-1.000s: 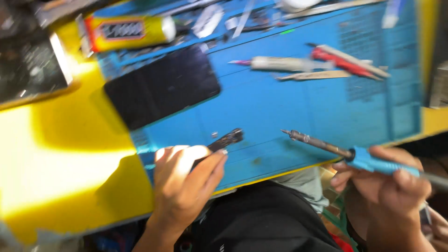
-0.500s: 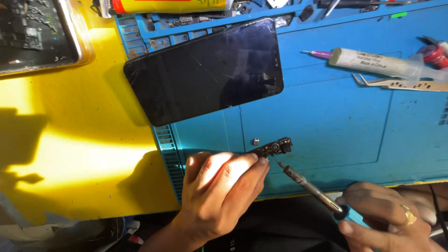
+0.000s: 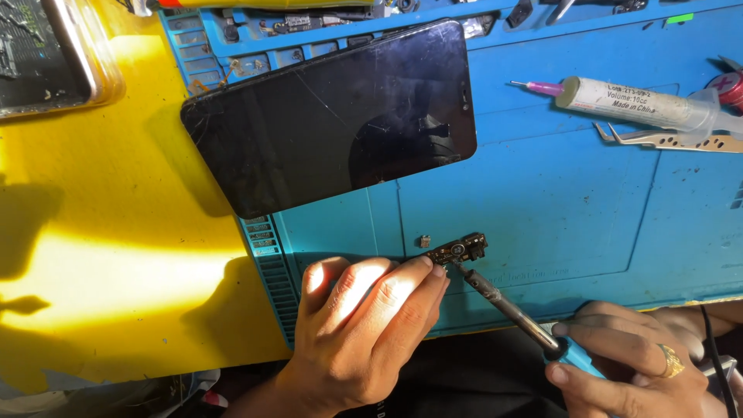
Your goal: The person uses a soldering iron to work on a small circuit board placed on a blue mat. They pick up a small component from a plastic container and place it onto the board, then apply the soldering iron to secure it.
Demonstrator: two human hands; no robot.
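My left hand (image 3: 364,321) presses its fingertips on one end of a small dark circuit board (image 3: 458,249) lying on the blue work mat (image 3: 588,201). My right hand (image 3: 627,371), with a ring on one finger, grips a soldering iron (image 3: 503,300) by its blue handle. The iron's tip touches the near edge of the little board. A tiny loose metal part (image 3: 425,241) lies on the mat just left of the board. A black phone (image 3: 333,116) with a cracked screen lies face up beyond the hands.
A white syringe with a pink tip (image 3: 635,101) and metal tweezers (image 3: 673,139) lie at the right of the mat. Small parts fill the mat's compartments (image 3: 309,23) along the far edge. An opened device (image 3: 42,54) sits at the top left on the yellow table (image 3: 108,255).
The view has drawn closer over the hands. The iron's tip has come up from below right onto the small board, which my left hand keeps holding.
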